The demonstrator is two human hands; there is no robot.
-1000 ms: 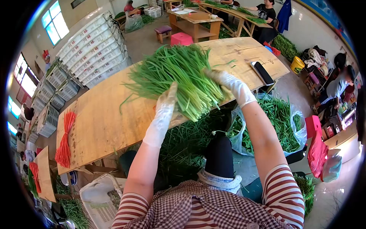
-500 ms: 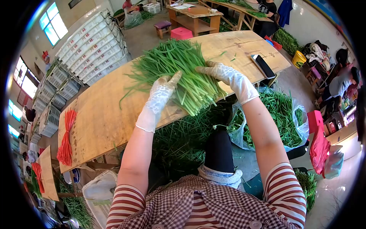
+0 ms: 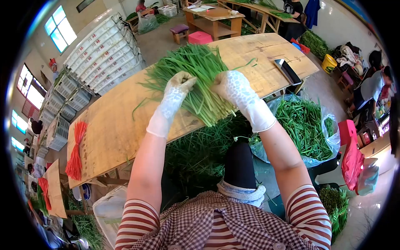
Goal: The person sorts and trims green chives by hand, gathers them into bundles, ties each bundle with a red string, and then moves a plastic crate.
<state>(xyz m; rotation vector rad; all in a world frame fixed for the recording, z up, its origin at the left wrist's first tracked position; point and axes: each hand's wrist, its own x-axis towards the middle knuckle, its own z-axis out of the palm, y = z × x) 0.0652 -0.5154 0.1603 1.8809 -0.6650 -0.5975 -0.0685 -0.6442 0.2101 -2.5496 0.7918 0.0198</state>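
Observation:
A loose, thick bunch of garlic chives [image 3: 196,66] lies across the near edge of the wooden table [image 3: 121,116], pale cut stems towards me. Both hands wear thin whitish gloves with stained fingers. My left hand [image 3: 180,85] is over the bunch's left side, closed in a pinch; what sits between its fingertips is too small to make out. At the right side, my right hand [image 3: 231,85] is closed with curled fingers against the stalks, its fingertips partly hidden. A single leaf sticks out to the right beyond this hand.
Red ties [image 3: 76,150] lie at the table's left end, a phone [image 3: 287,71] at its right. A plastic bag of greens [image 3: 306,129] stands by my right arm. White crates [image 3: 100,54] are stacked at the left. A pink stool [image 3: 200,38] stands behind the table.
My left fingers have gone from lying on the bunch to a pinch. My right hand has shifted slightly left and curled its formerly extended fingers. A leaf now sticks out on the right.

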